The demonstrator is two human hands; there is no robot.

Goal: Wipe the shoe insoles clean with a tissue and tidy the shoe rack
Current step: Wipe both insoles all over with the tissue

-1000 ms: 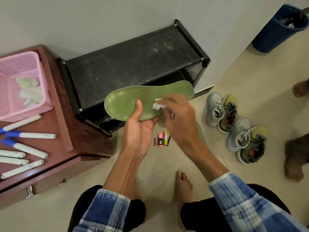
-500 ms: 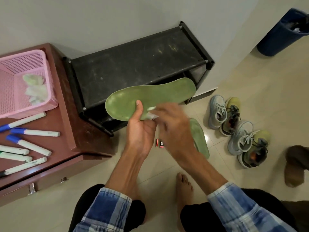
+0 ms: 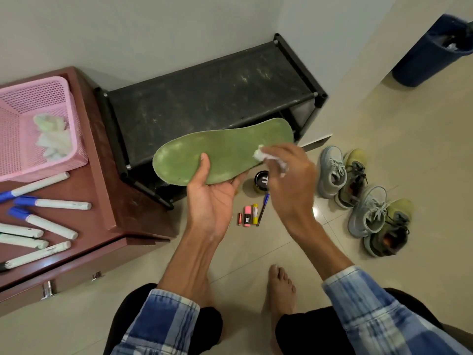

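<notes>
Left hand [image 3: 210, 201] grips the green insole [image 3: 225, 152] from below, thumb pressed on top, holding it level in front of the black shoe rack [image 3: 204, 98]. Right hand [image 3: 289, 180] pinches a crumpled tissue [image 3: 261, 155] against the insole's right part.

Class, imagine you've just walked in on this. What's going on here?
A person on the floor by a black shoe rack is cleaning a green insole. The left hand holds it from below with the thumb on top. The right hand holds a crumpled tissue against its upper face. Four shoes lie on the floor to the right. Used tissues sit in a pink basket.
</notes>
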